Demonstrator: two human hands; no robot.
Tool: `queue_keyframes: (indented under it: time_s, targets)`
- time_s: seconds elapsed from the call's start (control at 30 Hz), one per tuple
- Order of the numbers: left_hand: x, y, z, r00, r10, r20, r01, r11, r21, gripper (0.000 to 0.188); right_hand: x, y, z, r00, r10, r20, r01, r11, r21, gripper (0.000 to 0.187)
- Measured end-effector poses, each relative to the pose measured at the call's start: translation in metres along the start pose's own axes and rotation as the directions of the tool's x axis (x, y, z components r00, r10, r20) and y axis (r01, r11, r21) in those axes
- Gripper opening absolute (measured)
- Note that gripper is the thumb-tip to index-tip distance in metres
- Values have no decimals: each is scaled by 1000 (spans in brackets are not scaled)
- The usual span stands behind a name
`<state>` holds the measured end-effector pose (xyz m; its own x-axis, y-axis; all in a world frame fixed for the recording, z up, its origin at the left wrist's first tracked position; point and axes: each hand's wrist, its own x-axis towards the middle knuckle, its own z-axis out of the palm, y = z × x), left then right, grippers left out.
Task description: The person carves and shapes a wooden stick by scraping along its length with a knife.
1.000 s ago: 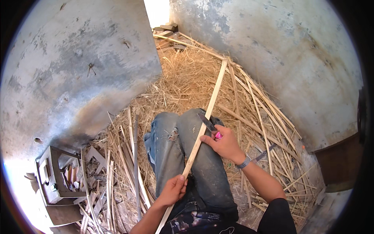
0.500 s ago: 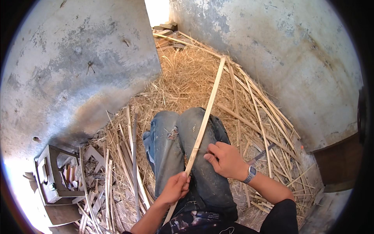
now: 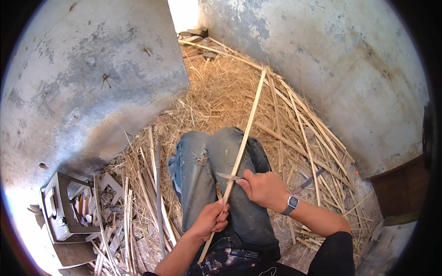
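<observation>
A long pale wooden strip point(image 3: 248, 126) slants across my right thigh, its far end reaching the pile by the right wall. Near its lower end my left hand point(image 3: 212, 220) is closed around it, above my lap. My right hand point(image 3: 264, 188), with a wristwatch point(image 3: 291, 204) on the wrist, grips a knife whose handle is hidden in the fingers. The knife's blade point(image 3: 227, 176) lies across the strip a little above my left hand and points left.
Shavings point(image 3: 218, 99) cover the floor ahead. Many loose strips point(image 3: 317, 133) lean along the right wall point(image 3: 340, 83), and more strips point(image 3: 128, 221) lie to my left. A dark frame-like box point(image 3: 62, 211) stands at the far left. A grey rod point(image 3: 159, 198) lies beside my left leg.
My right hand has turned, and the knife blade now shows across the strip. The strip has shifted slightly, its edge now facing up more, while my left hand keeps hold of it.
</observation>
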<state>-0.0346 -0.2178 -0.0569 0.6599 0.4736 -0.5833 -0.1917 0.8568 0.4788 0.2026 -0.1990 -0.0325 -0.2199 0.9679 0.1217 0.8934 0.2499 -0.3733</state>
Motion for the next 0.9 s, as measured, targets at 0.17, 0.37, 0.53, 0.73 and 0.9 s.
queue_keyframes:
  time_s: [0.17, 0.37, 0.53, 0.73, 0.9]
  targets:
    - [1, 1, -1, 1000, -3, -27, 3, 1000, -16, 40, 9, 11, 13, 994, -101, -47, 97, 991, -92, 43]
    - [1, 0, 3, 999, 42, -32, -42, 999, 9, 40, 14, 20, 16, 971, -193, -140, 171, 972, -159, 44]
    - [4, -4, 6, 991, 101, -87, -94, 992, 81, 40, 19, 21, 14, 985, -103, -137, 75, 977, -200, 46]
    - [-7, -12, 3, 993, 68, -99, -57, 993, 108, 40, 51, 79, -16, 975, 60, -214, -107, 971, -214, 45]
    - [-8, -12, -2, 997, 46, -65, -45, 999, 17, 40, 17, 8, 4, 982, -190, -1, 184, 953, -239, 44]
